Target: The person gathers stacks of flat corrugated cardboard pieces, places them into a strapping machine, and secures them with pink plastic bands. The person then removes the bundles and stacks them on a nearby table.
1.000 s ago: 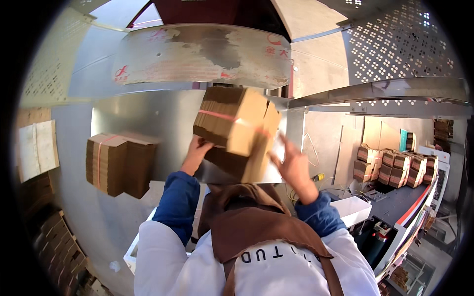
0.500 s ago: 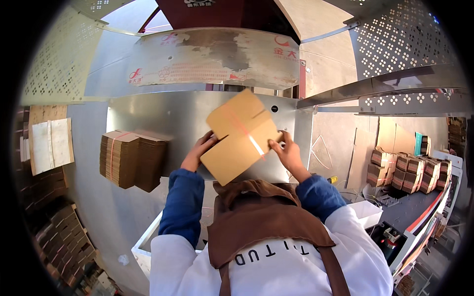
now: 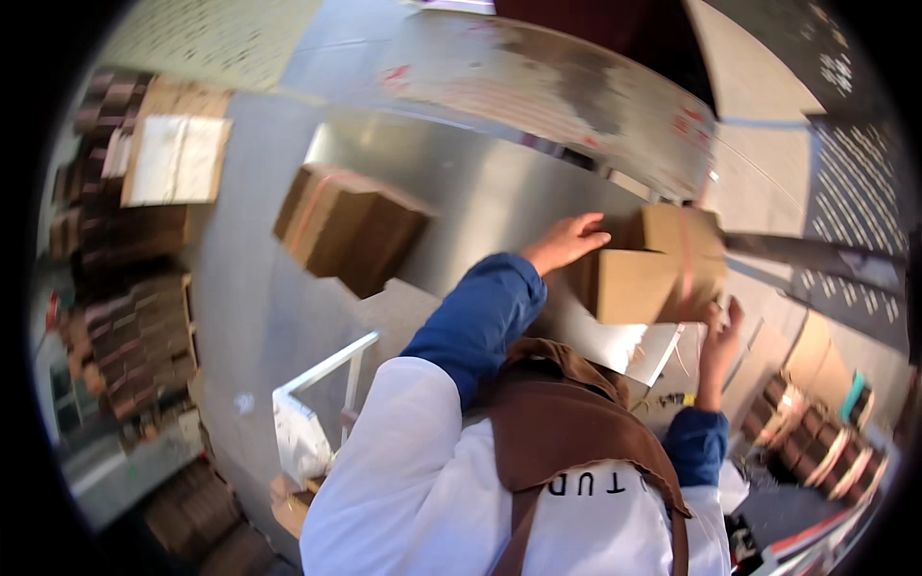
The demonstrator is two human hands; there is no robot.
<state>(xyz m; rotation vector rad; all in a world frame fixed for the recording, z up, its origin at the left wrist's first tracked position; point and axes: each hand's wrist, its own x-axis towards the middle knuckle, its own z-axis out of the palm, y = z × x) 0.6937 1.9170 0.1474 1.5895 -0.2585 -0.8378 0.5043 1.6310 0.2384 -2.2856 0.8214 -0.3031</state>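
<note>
A strapped bundle of flattened cardboard cartons (image 3: pixel 663 278) is at the right end of the metal table (image 3: pixel 461 182), a pink strap around it. My left hand (image 3: pixel 569 242) is beside the bundle's left side with fingers stretched out; blur hides whether they touch it. Fingers apart, my right hand (image 3: pixel 720 348) has its fingertips at the bundle's near right corner. A second strapped carton bundle (image 3: pixel 351 226) stands at the table's left end.
A worn, pale panel (image 3: pixel 547 82) runs along the table's far side. From the right, a metal bar (image 3: pixel 816 252) reaches toward the bundle. More carton bundles (image 3: pixel 807 432) lie at the lower right, with carton stacks (image 3: pixel 144 336) at the left. A white frame (image 3: pixel 312 413) stands near my left arm.
The bundle between my hands has moved to the table's right end and turned. My left hand has loosened from it with fingers extended. The whole view has swung round.
</note>
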